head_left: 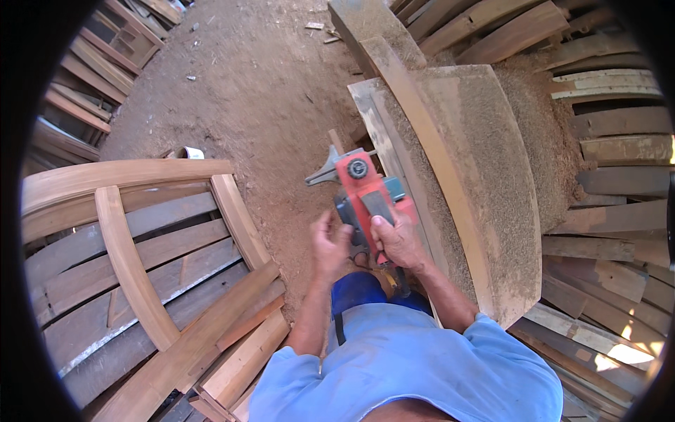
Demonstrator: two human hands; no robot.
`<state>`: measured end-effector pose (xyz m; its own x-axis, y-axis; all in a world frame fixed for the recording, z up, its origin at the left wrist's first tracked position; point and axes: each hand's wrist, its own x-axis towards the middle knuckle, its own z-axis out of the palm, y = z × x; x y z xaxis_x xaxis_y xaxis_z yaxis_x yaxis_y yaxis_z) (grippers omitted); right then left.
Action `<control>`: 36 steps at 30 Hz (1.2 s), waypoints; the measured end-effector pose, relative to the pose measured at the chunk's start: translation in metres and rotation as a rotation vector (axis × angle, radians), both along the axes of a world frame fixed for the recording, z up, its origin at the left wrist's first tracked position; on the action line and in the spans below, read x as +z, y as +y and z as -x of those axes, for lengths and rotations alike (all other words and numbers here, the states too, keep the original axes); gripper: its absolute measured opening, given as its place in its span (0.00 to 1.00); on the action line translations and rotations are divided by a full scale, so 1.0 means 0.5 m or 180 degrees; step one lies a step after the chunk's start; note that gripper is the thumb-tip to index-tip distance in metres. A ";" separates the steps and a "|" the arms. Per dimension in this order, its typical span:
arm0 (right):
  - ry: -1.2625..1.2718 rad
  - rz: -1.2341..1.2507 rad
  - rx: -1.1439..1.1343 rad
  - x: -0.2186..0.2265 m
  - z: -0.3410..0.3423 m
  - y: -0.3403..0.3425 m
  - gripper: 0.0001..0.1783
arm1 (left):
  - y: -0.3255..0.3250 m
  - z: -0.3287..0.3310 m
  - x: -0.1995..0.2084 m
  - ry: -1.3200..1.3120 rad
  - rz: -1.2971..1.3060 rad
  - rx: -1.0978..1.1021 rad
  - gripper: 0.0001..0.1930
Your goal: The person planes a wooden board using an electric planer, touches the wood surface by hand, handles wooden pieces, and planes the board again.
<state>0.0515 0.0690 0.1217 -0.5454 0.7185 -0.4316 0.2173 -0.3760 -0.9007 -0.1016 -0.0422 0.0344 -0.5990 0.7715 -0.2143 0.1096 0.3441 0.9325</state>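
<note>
A red electric hand planer (364,184) with a round black knob and a grey side fence (325,169) is held in front of my body, at the left edge of the bench. My right hand (402,240) is wrapped round its rear handle, thumb on top. Close by the planer's dark left side is my left hand (330,245), fingers loosely apart and holding nothing; whether its thumb touches the casing is hard to tell. A long narrow plank (437,165) lies lengthwise on the bench to the right of the planer.
The bench (489,133) is coated with sawdust. At the left a wooden frame (130,260) rests over stacked boards. More stacked planks (622,169) line the right side, and further timber (105,63) is at the far left. Shavings cover the dirt floor (246,105).
</note>
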 end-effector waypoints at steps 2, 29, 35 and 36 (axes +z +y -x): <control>-0.0019 -0.0073 -0.0083 -0.007 -0.038 0.009 0.25 | 0.029 -0.090 0.016 -0.0004 -0.0035 -0.0186 0.40; -0.0773 -0.0707 0.0103 -0.053 0.066 0.256 0.32 | 0.299 0.042 -0.062 -0.0104 0.0092 -0.0360 0.20; -0.0423 -0.1960 -0.0039 -0.077 0.190 0.412 0.28 | 0.469 0.159 -0.057 -0.0367 -0.0355 -0.0334 0.15; -0.0467 -0.1946 -0.0058 -0.083 0.196 0.435 0.28 | 0.495 0.160 -0.046 -0.0405 -0.0343 -0.0363 0.15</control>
